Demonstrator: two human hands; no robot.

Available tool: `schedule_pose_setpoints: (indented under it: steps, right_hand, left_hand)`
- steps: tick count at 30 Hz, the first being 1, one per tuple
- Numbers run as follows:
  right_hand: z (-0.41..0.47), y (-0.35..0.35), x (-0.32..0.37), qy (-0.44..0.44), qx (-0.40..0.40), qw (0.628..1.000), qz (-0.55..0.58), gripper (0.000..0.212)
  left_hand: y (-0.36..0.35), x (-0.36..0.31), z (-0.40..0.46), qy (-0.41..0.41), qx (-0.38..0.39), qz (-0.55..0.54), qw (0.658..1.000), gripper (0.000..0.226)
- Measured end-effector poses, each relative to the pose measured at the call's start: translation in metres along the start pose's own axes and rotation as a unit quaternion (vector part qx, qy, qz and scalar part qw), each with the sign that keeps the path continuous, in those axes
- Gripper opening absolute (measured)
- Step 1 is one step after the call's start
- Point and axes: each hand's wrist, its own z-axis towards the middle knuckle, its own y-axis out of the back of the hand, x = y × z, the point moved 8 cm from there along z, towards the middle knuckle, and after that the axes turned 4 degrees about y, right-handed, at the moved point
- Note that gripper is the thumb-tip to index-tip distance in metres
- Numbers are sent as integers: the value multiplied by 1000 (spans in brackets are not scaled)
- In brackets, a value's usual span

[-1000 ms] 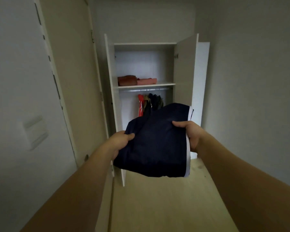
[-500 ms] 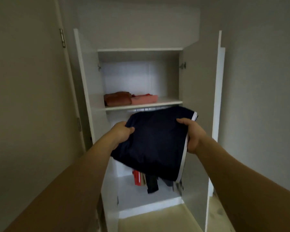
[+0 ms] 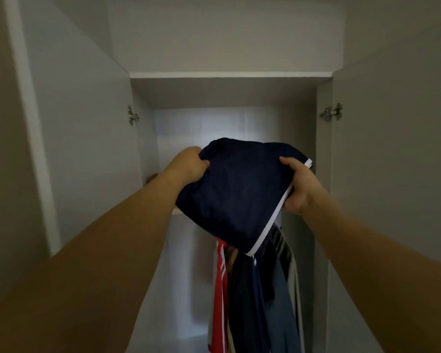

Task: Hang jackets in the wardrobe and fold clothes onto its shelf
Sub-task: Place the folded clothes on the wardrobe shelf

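While both hands, left (image 3: pixel 189 164) and right (image 3: pixel 298 189), pinch the folded garment (image 3: pixel 234 192) by its sides, keep it level and slide it far onto the shelf (image 3: pixel 175 211).

left hand (image 3: pixel 189 165): arm outstretched, fingers curled | right hand (image 3: pixel 299 186): same

No lettering, label, brand mark or number can be read anywhere here (the dim light and blur leave only plain surfaces): none on the folded navy garment (image 3: pixel 237 189), none on the hanging clothes (image 3: pixel 255 296), none on the white wardrobe (image 3: pixel 229 75).
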Motion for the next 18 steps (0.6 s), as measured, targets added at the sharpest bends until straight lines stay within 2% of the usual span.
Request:
schedule_pose_setpoints:
  steps: [6, 11, 18]
  right_hand:
    - [175, -13, 25, 39, -16, 999, 8, 34]
    - [319, -3, 39, 64, -12, 998, 4, 32]
    - [515, 31, 17, 11, 47, 998, -41, 32]
  left_hand:
    - [-14, -1, 187, -54, -23, 96, 994, 21]
    - [-56, -9, 325, -85, -30, 165, 982, 23]
    - [-137, 14, 502, -92, 14, 256, 962, 12]
